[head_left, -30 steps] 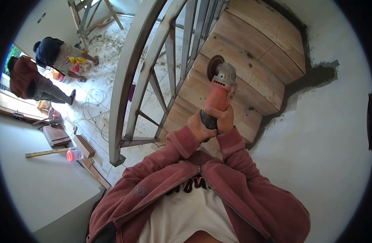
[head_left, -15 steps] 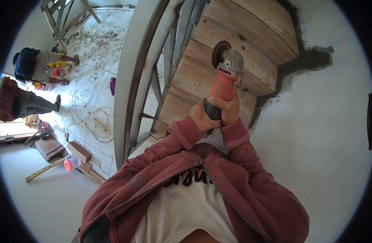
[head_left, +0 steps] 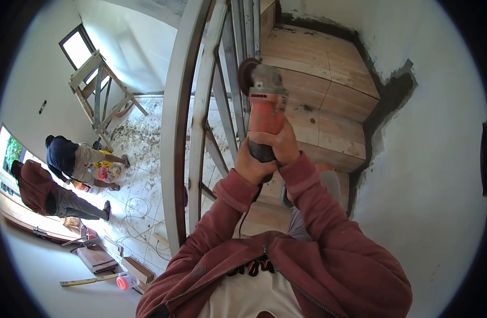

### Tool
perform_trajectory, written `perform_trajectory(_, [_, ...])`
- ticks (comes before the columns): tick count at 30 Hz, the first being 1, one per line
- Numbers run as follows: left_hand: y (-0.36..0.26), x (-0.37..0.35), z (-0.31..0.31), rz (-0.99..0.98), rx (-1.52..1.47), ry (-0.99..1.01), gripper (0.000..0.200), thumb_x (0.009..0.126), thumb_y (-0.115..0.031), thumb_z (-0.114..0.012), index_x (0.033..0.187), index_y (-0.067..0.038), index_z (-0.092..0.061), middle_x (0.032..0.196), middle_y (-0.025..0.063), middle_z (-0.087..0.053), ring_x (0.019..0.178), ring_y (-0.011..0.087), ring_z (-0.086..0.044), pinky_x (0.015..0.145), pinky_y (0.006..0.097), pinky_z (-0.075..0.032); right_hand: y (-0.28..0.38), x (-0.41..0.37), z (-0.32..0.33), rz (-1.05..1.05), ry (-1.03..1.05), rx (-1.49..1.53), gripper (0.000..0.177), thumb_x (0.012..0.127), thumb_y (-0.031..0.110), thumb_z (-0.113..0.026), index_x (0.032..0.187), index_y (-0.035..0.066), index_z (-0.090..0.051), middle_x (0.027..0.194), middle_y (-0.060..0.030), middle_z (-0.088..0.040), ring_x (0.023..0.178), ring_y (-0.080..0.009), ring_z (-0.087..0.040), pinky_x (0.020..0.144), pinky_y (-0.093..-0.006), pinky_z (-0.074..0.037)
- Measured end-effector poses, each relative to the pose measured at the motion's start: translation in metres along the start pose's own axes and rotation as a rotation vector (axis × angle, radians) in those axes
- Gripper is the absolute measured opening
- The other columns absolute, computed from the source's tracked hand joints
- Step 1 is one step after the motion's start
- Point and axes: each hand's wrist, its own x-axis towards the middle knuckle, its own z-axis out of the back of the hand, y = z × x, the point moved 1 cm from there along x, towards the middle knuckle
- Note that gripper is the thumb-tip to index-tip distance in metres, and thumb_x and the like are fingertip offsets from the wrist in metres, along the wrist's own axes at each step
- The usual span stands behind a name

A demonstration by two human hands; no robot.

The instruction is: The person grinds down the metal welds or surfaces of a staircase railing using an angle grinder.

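Observation:
A red angle grinder [head_left: 266, 117] with a grey gear head and a dark disc [head_left: 248, 76] is held out in front of me. My left hand [head_left: 253, 163] wraps round the black rear of its body. Just above it, my right hand [head_left: 282, 142] grips the red housing, fingers closed. The disc overlaps the upright bars of the metal stair railing [head_left: 178, 106] in this view. A dark cord [head_left: 244, 218] hangs below the tool.
Wood-look stair steps [head_left: 320, 100] rise ahead, with dark mortar [head_left: 391, 98] along the wall. Beyond the railing, two people [head_left: 63, 156] [head_left: 39, 185] are on the lower floor. A wooden trestle [head_left: 97, 79], stacked boards [head_left: 96, 259] and a white tub [head_left: 128, 281] stand there.
My view has shifted, showing more of the lower room and upper steps. Both hands have carried the grinder left, so its disc now overlaps the railing bars. A lower leg shows beneath my right arm.

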Motion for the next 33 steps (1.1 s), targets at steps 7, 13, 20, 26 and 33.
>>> perform_trajectory(7, [0.007, 0.033, 0.021, 0.009, -0.081, -0.119, 0.067, 0.053, -0.015, -0.078, 0.109, 0.006, -0.047, 0.095, 0.0121, -0.062, 0.082, 0.0185, -0.063, 0.073, 0.0312, -0.053, -0.006, 0.043, -0.019, 0.029, 0.097, 0.035, 0.052, 0.065, 0.015, -0.079, 0.108, 0.001, -0.053, 0.096, -0.0056, -0.059, 0.084, -0.0142, -0.057, 0.078, -0.0286, -0.048])
perform_trajectory(13, [0.004, 0.037, 0.024, 0.012, -0.077, -0.148, 0.065, 0.054, -0.018, -0.078, 0.106, 0.006, -0.047, 0.092, 0.0135, -0.062, 0.081, 0.0196, -0.064, 0.071, 0.0314, -0.053, -0.009, 0.051, -0.022, -0.003, 0.127, 0.052, 0.053, 0.066, 0.017, -0.079, 0.109, 0.001, -0.052, 0.096, -0.0058, -0.058, 0.083, -0.0140, -0.056, 0.077, -0.0283, -0.048])
perform_trajectory(20, [-0.001, 0.033, 0.025, 0.020, 0.072, -0.197, 0.070, 0.054, -0.020, -0.079, 0.109, 0.007, -0.047, 0.092, 0.0162, -0.062, 0.083, 0.0237, -0.065, 0.073, 0.0336, -0.053, -0.011, 0.050, -0.024, -0.003, 0.154, 0.166, 0.055, 0.064, 0.014, -0.081, 0.109, -0.001, -0.053, 0.098, -0.0079, -0.061, 0.088, -0.0169, -0.059, 0.081, -0.0298, -0.049])
perform_trajectory(26, [-0.015, 0.027, 0.027, 0.058, 0.184, -0.192, 0.074, 0.053, -0.022, -0.081, 0.111, 0.008, -0.046, 0.093, 0.0195, -0.063, 0.084, 0.0277, -0.066, 0.074, 0.0357, -0.053, -0.013, 0.049, -0.025, -0.028, 0.136, 0.147, 0.055, 0.063, 0.014, -0.081, 0.108, -0.001, -0.053, 0.098, -0.0072, -0.060, 0.087, -0.0161, -0.058, 0.080, -0.0297, -0.049])
perform_trajectory(33, [-0.035, 0.023, 0.027, 0.148, 0.124, -0.140, 0.067, 0.055, -0.017, -0.081, 0.109, 0.007, -0.049, 0.095, 0.0116, -0.062, 0.084, 0.0177, -0.063, 0.074, 0.0296, -0.052, -0.003, 0.045, -0.028, 0.001, 0.140, 0.074, 0.044, 0.070, 0.017, -0.075, 0.105, 0.003, -0.055, 0.091, -0.0029, -0.059, 0.080, -0.0126, -0.057, 0.073, -0.0268, -0.048])
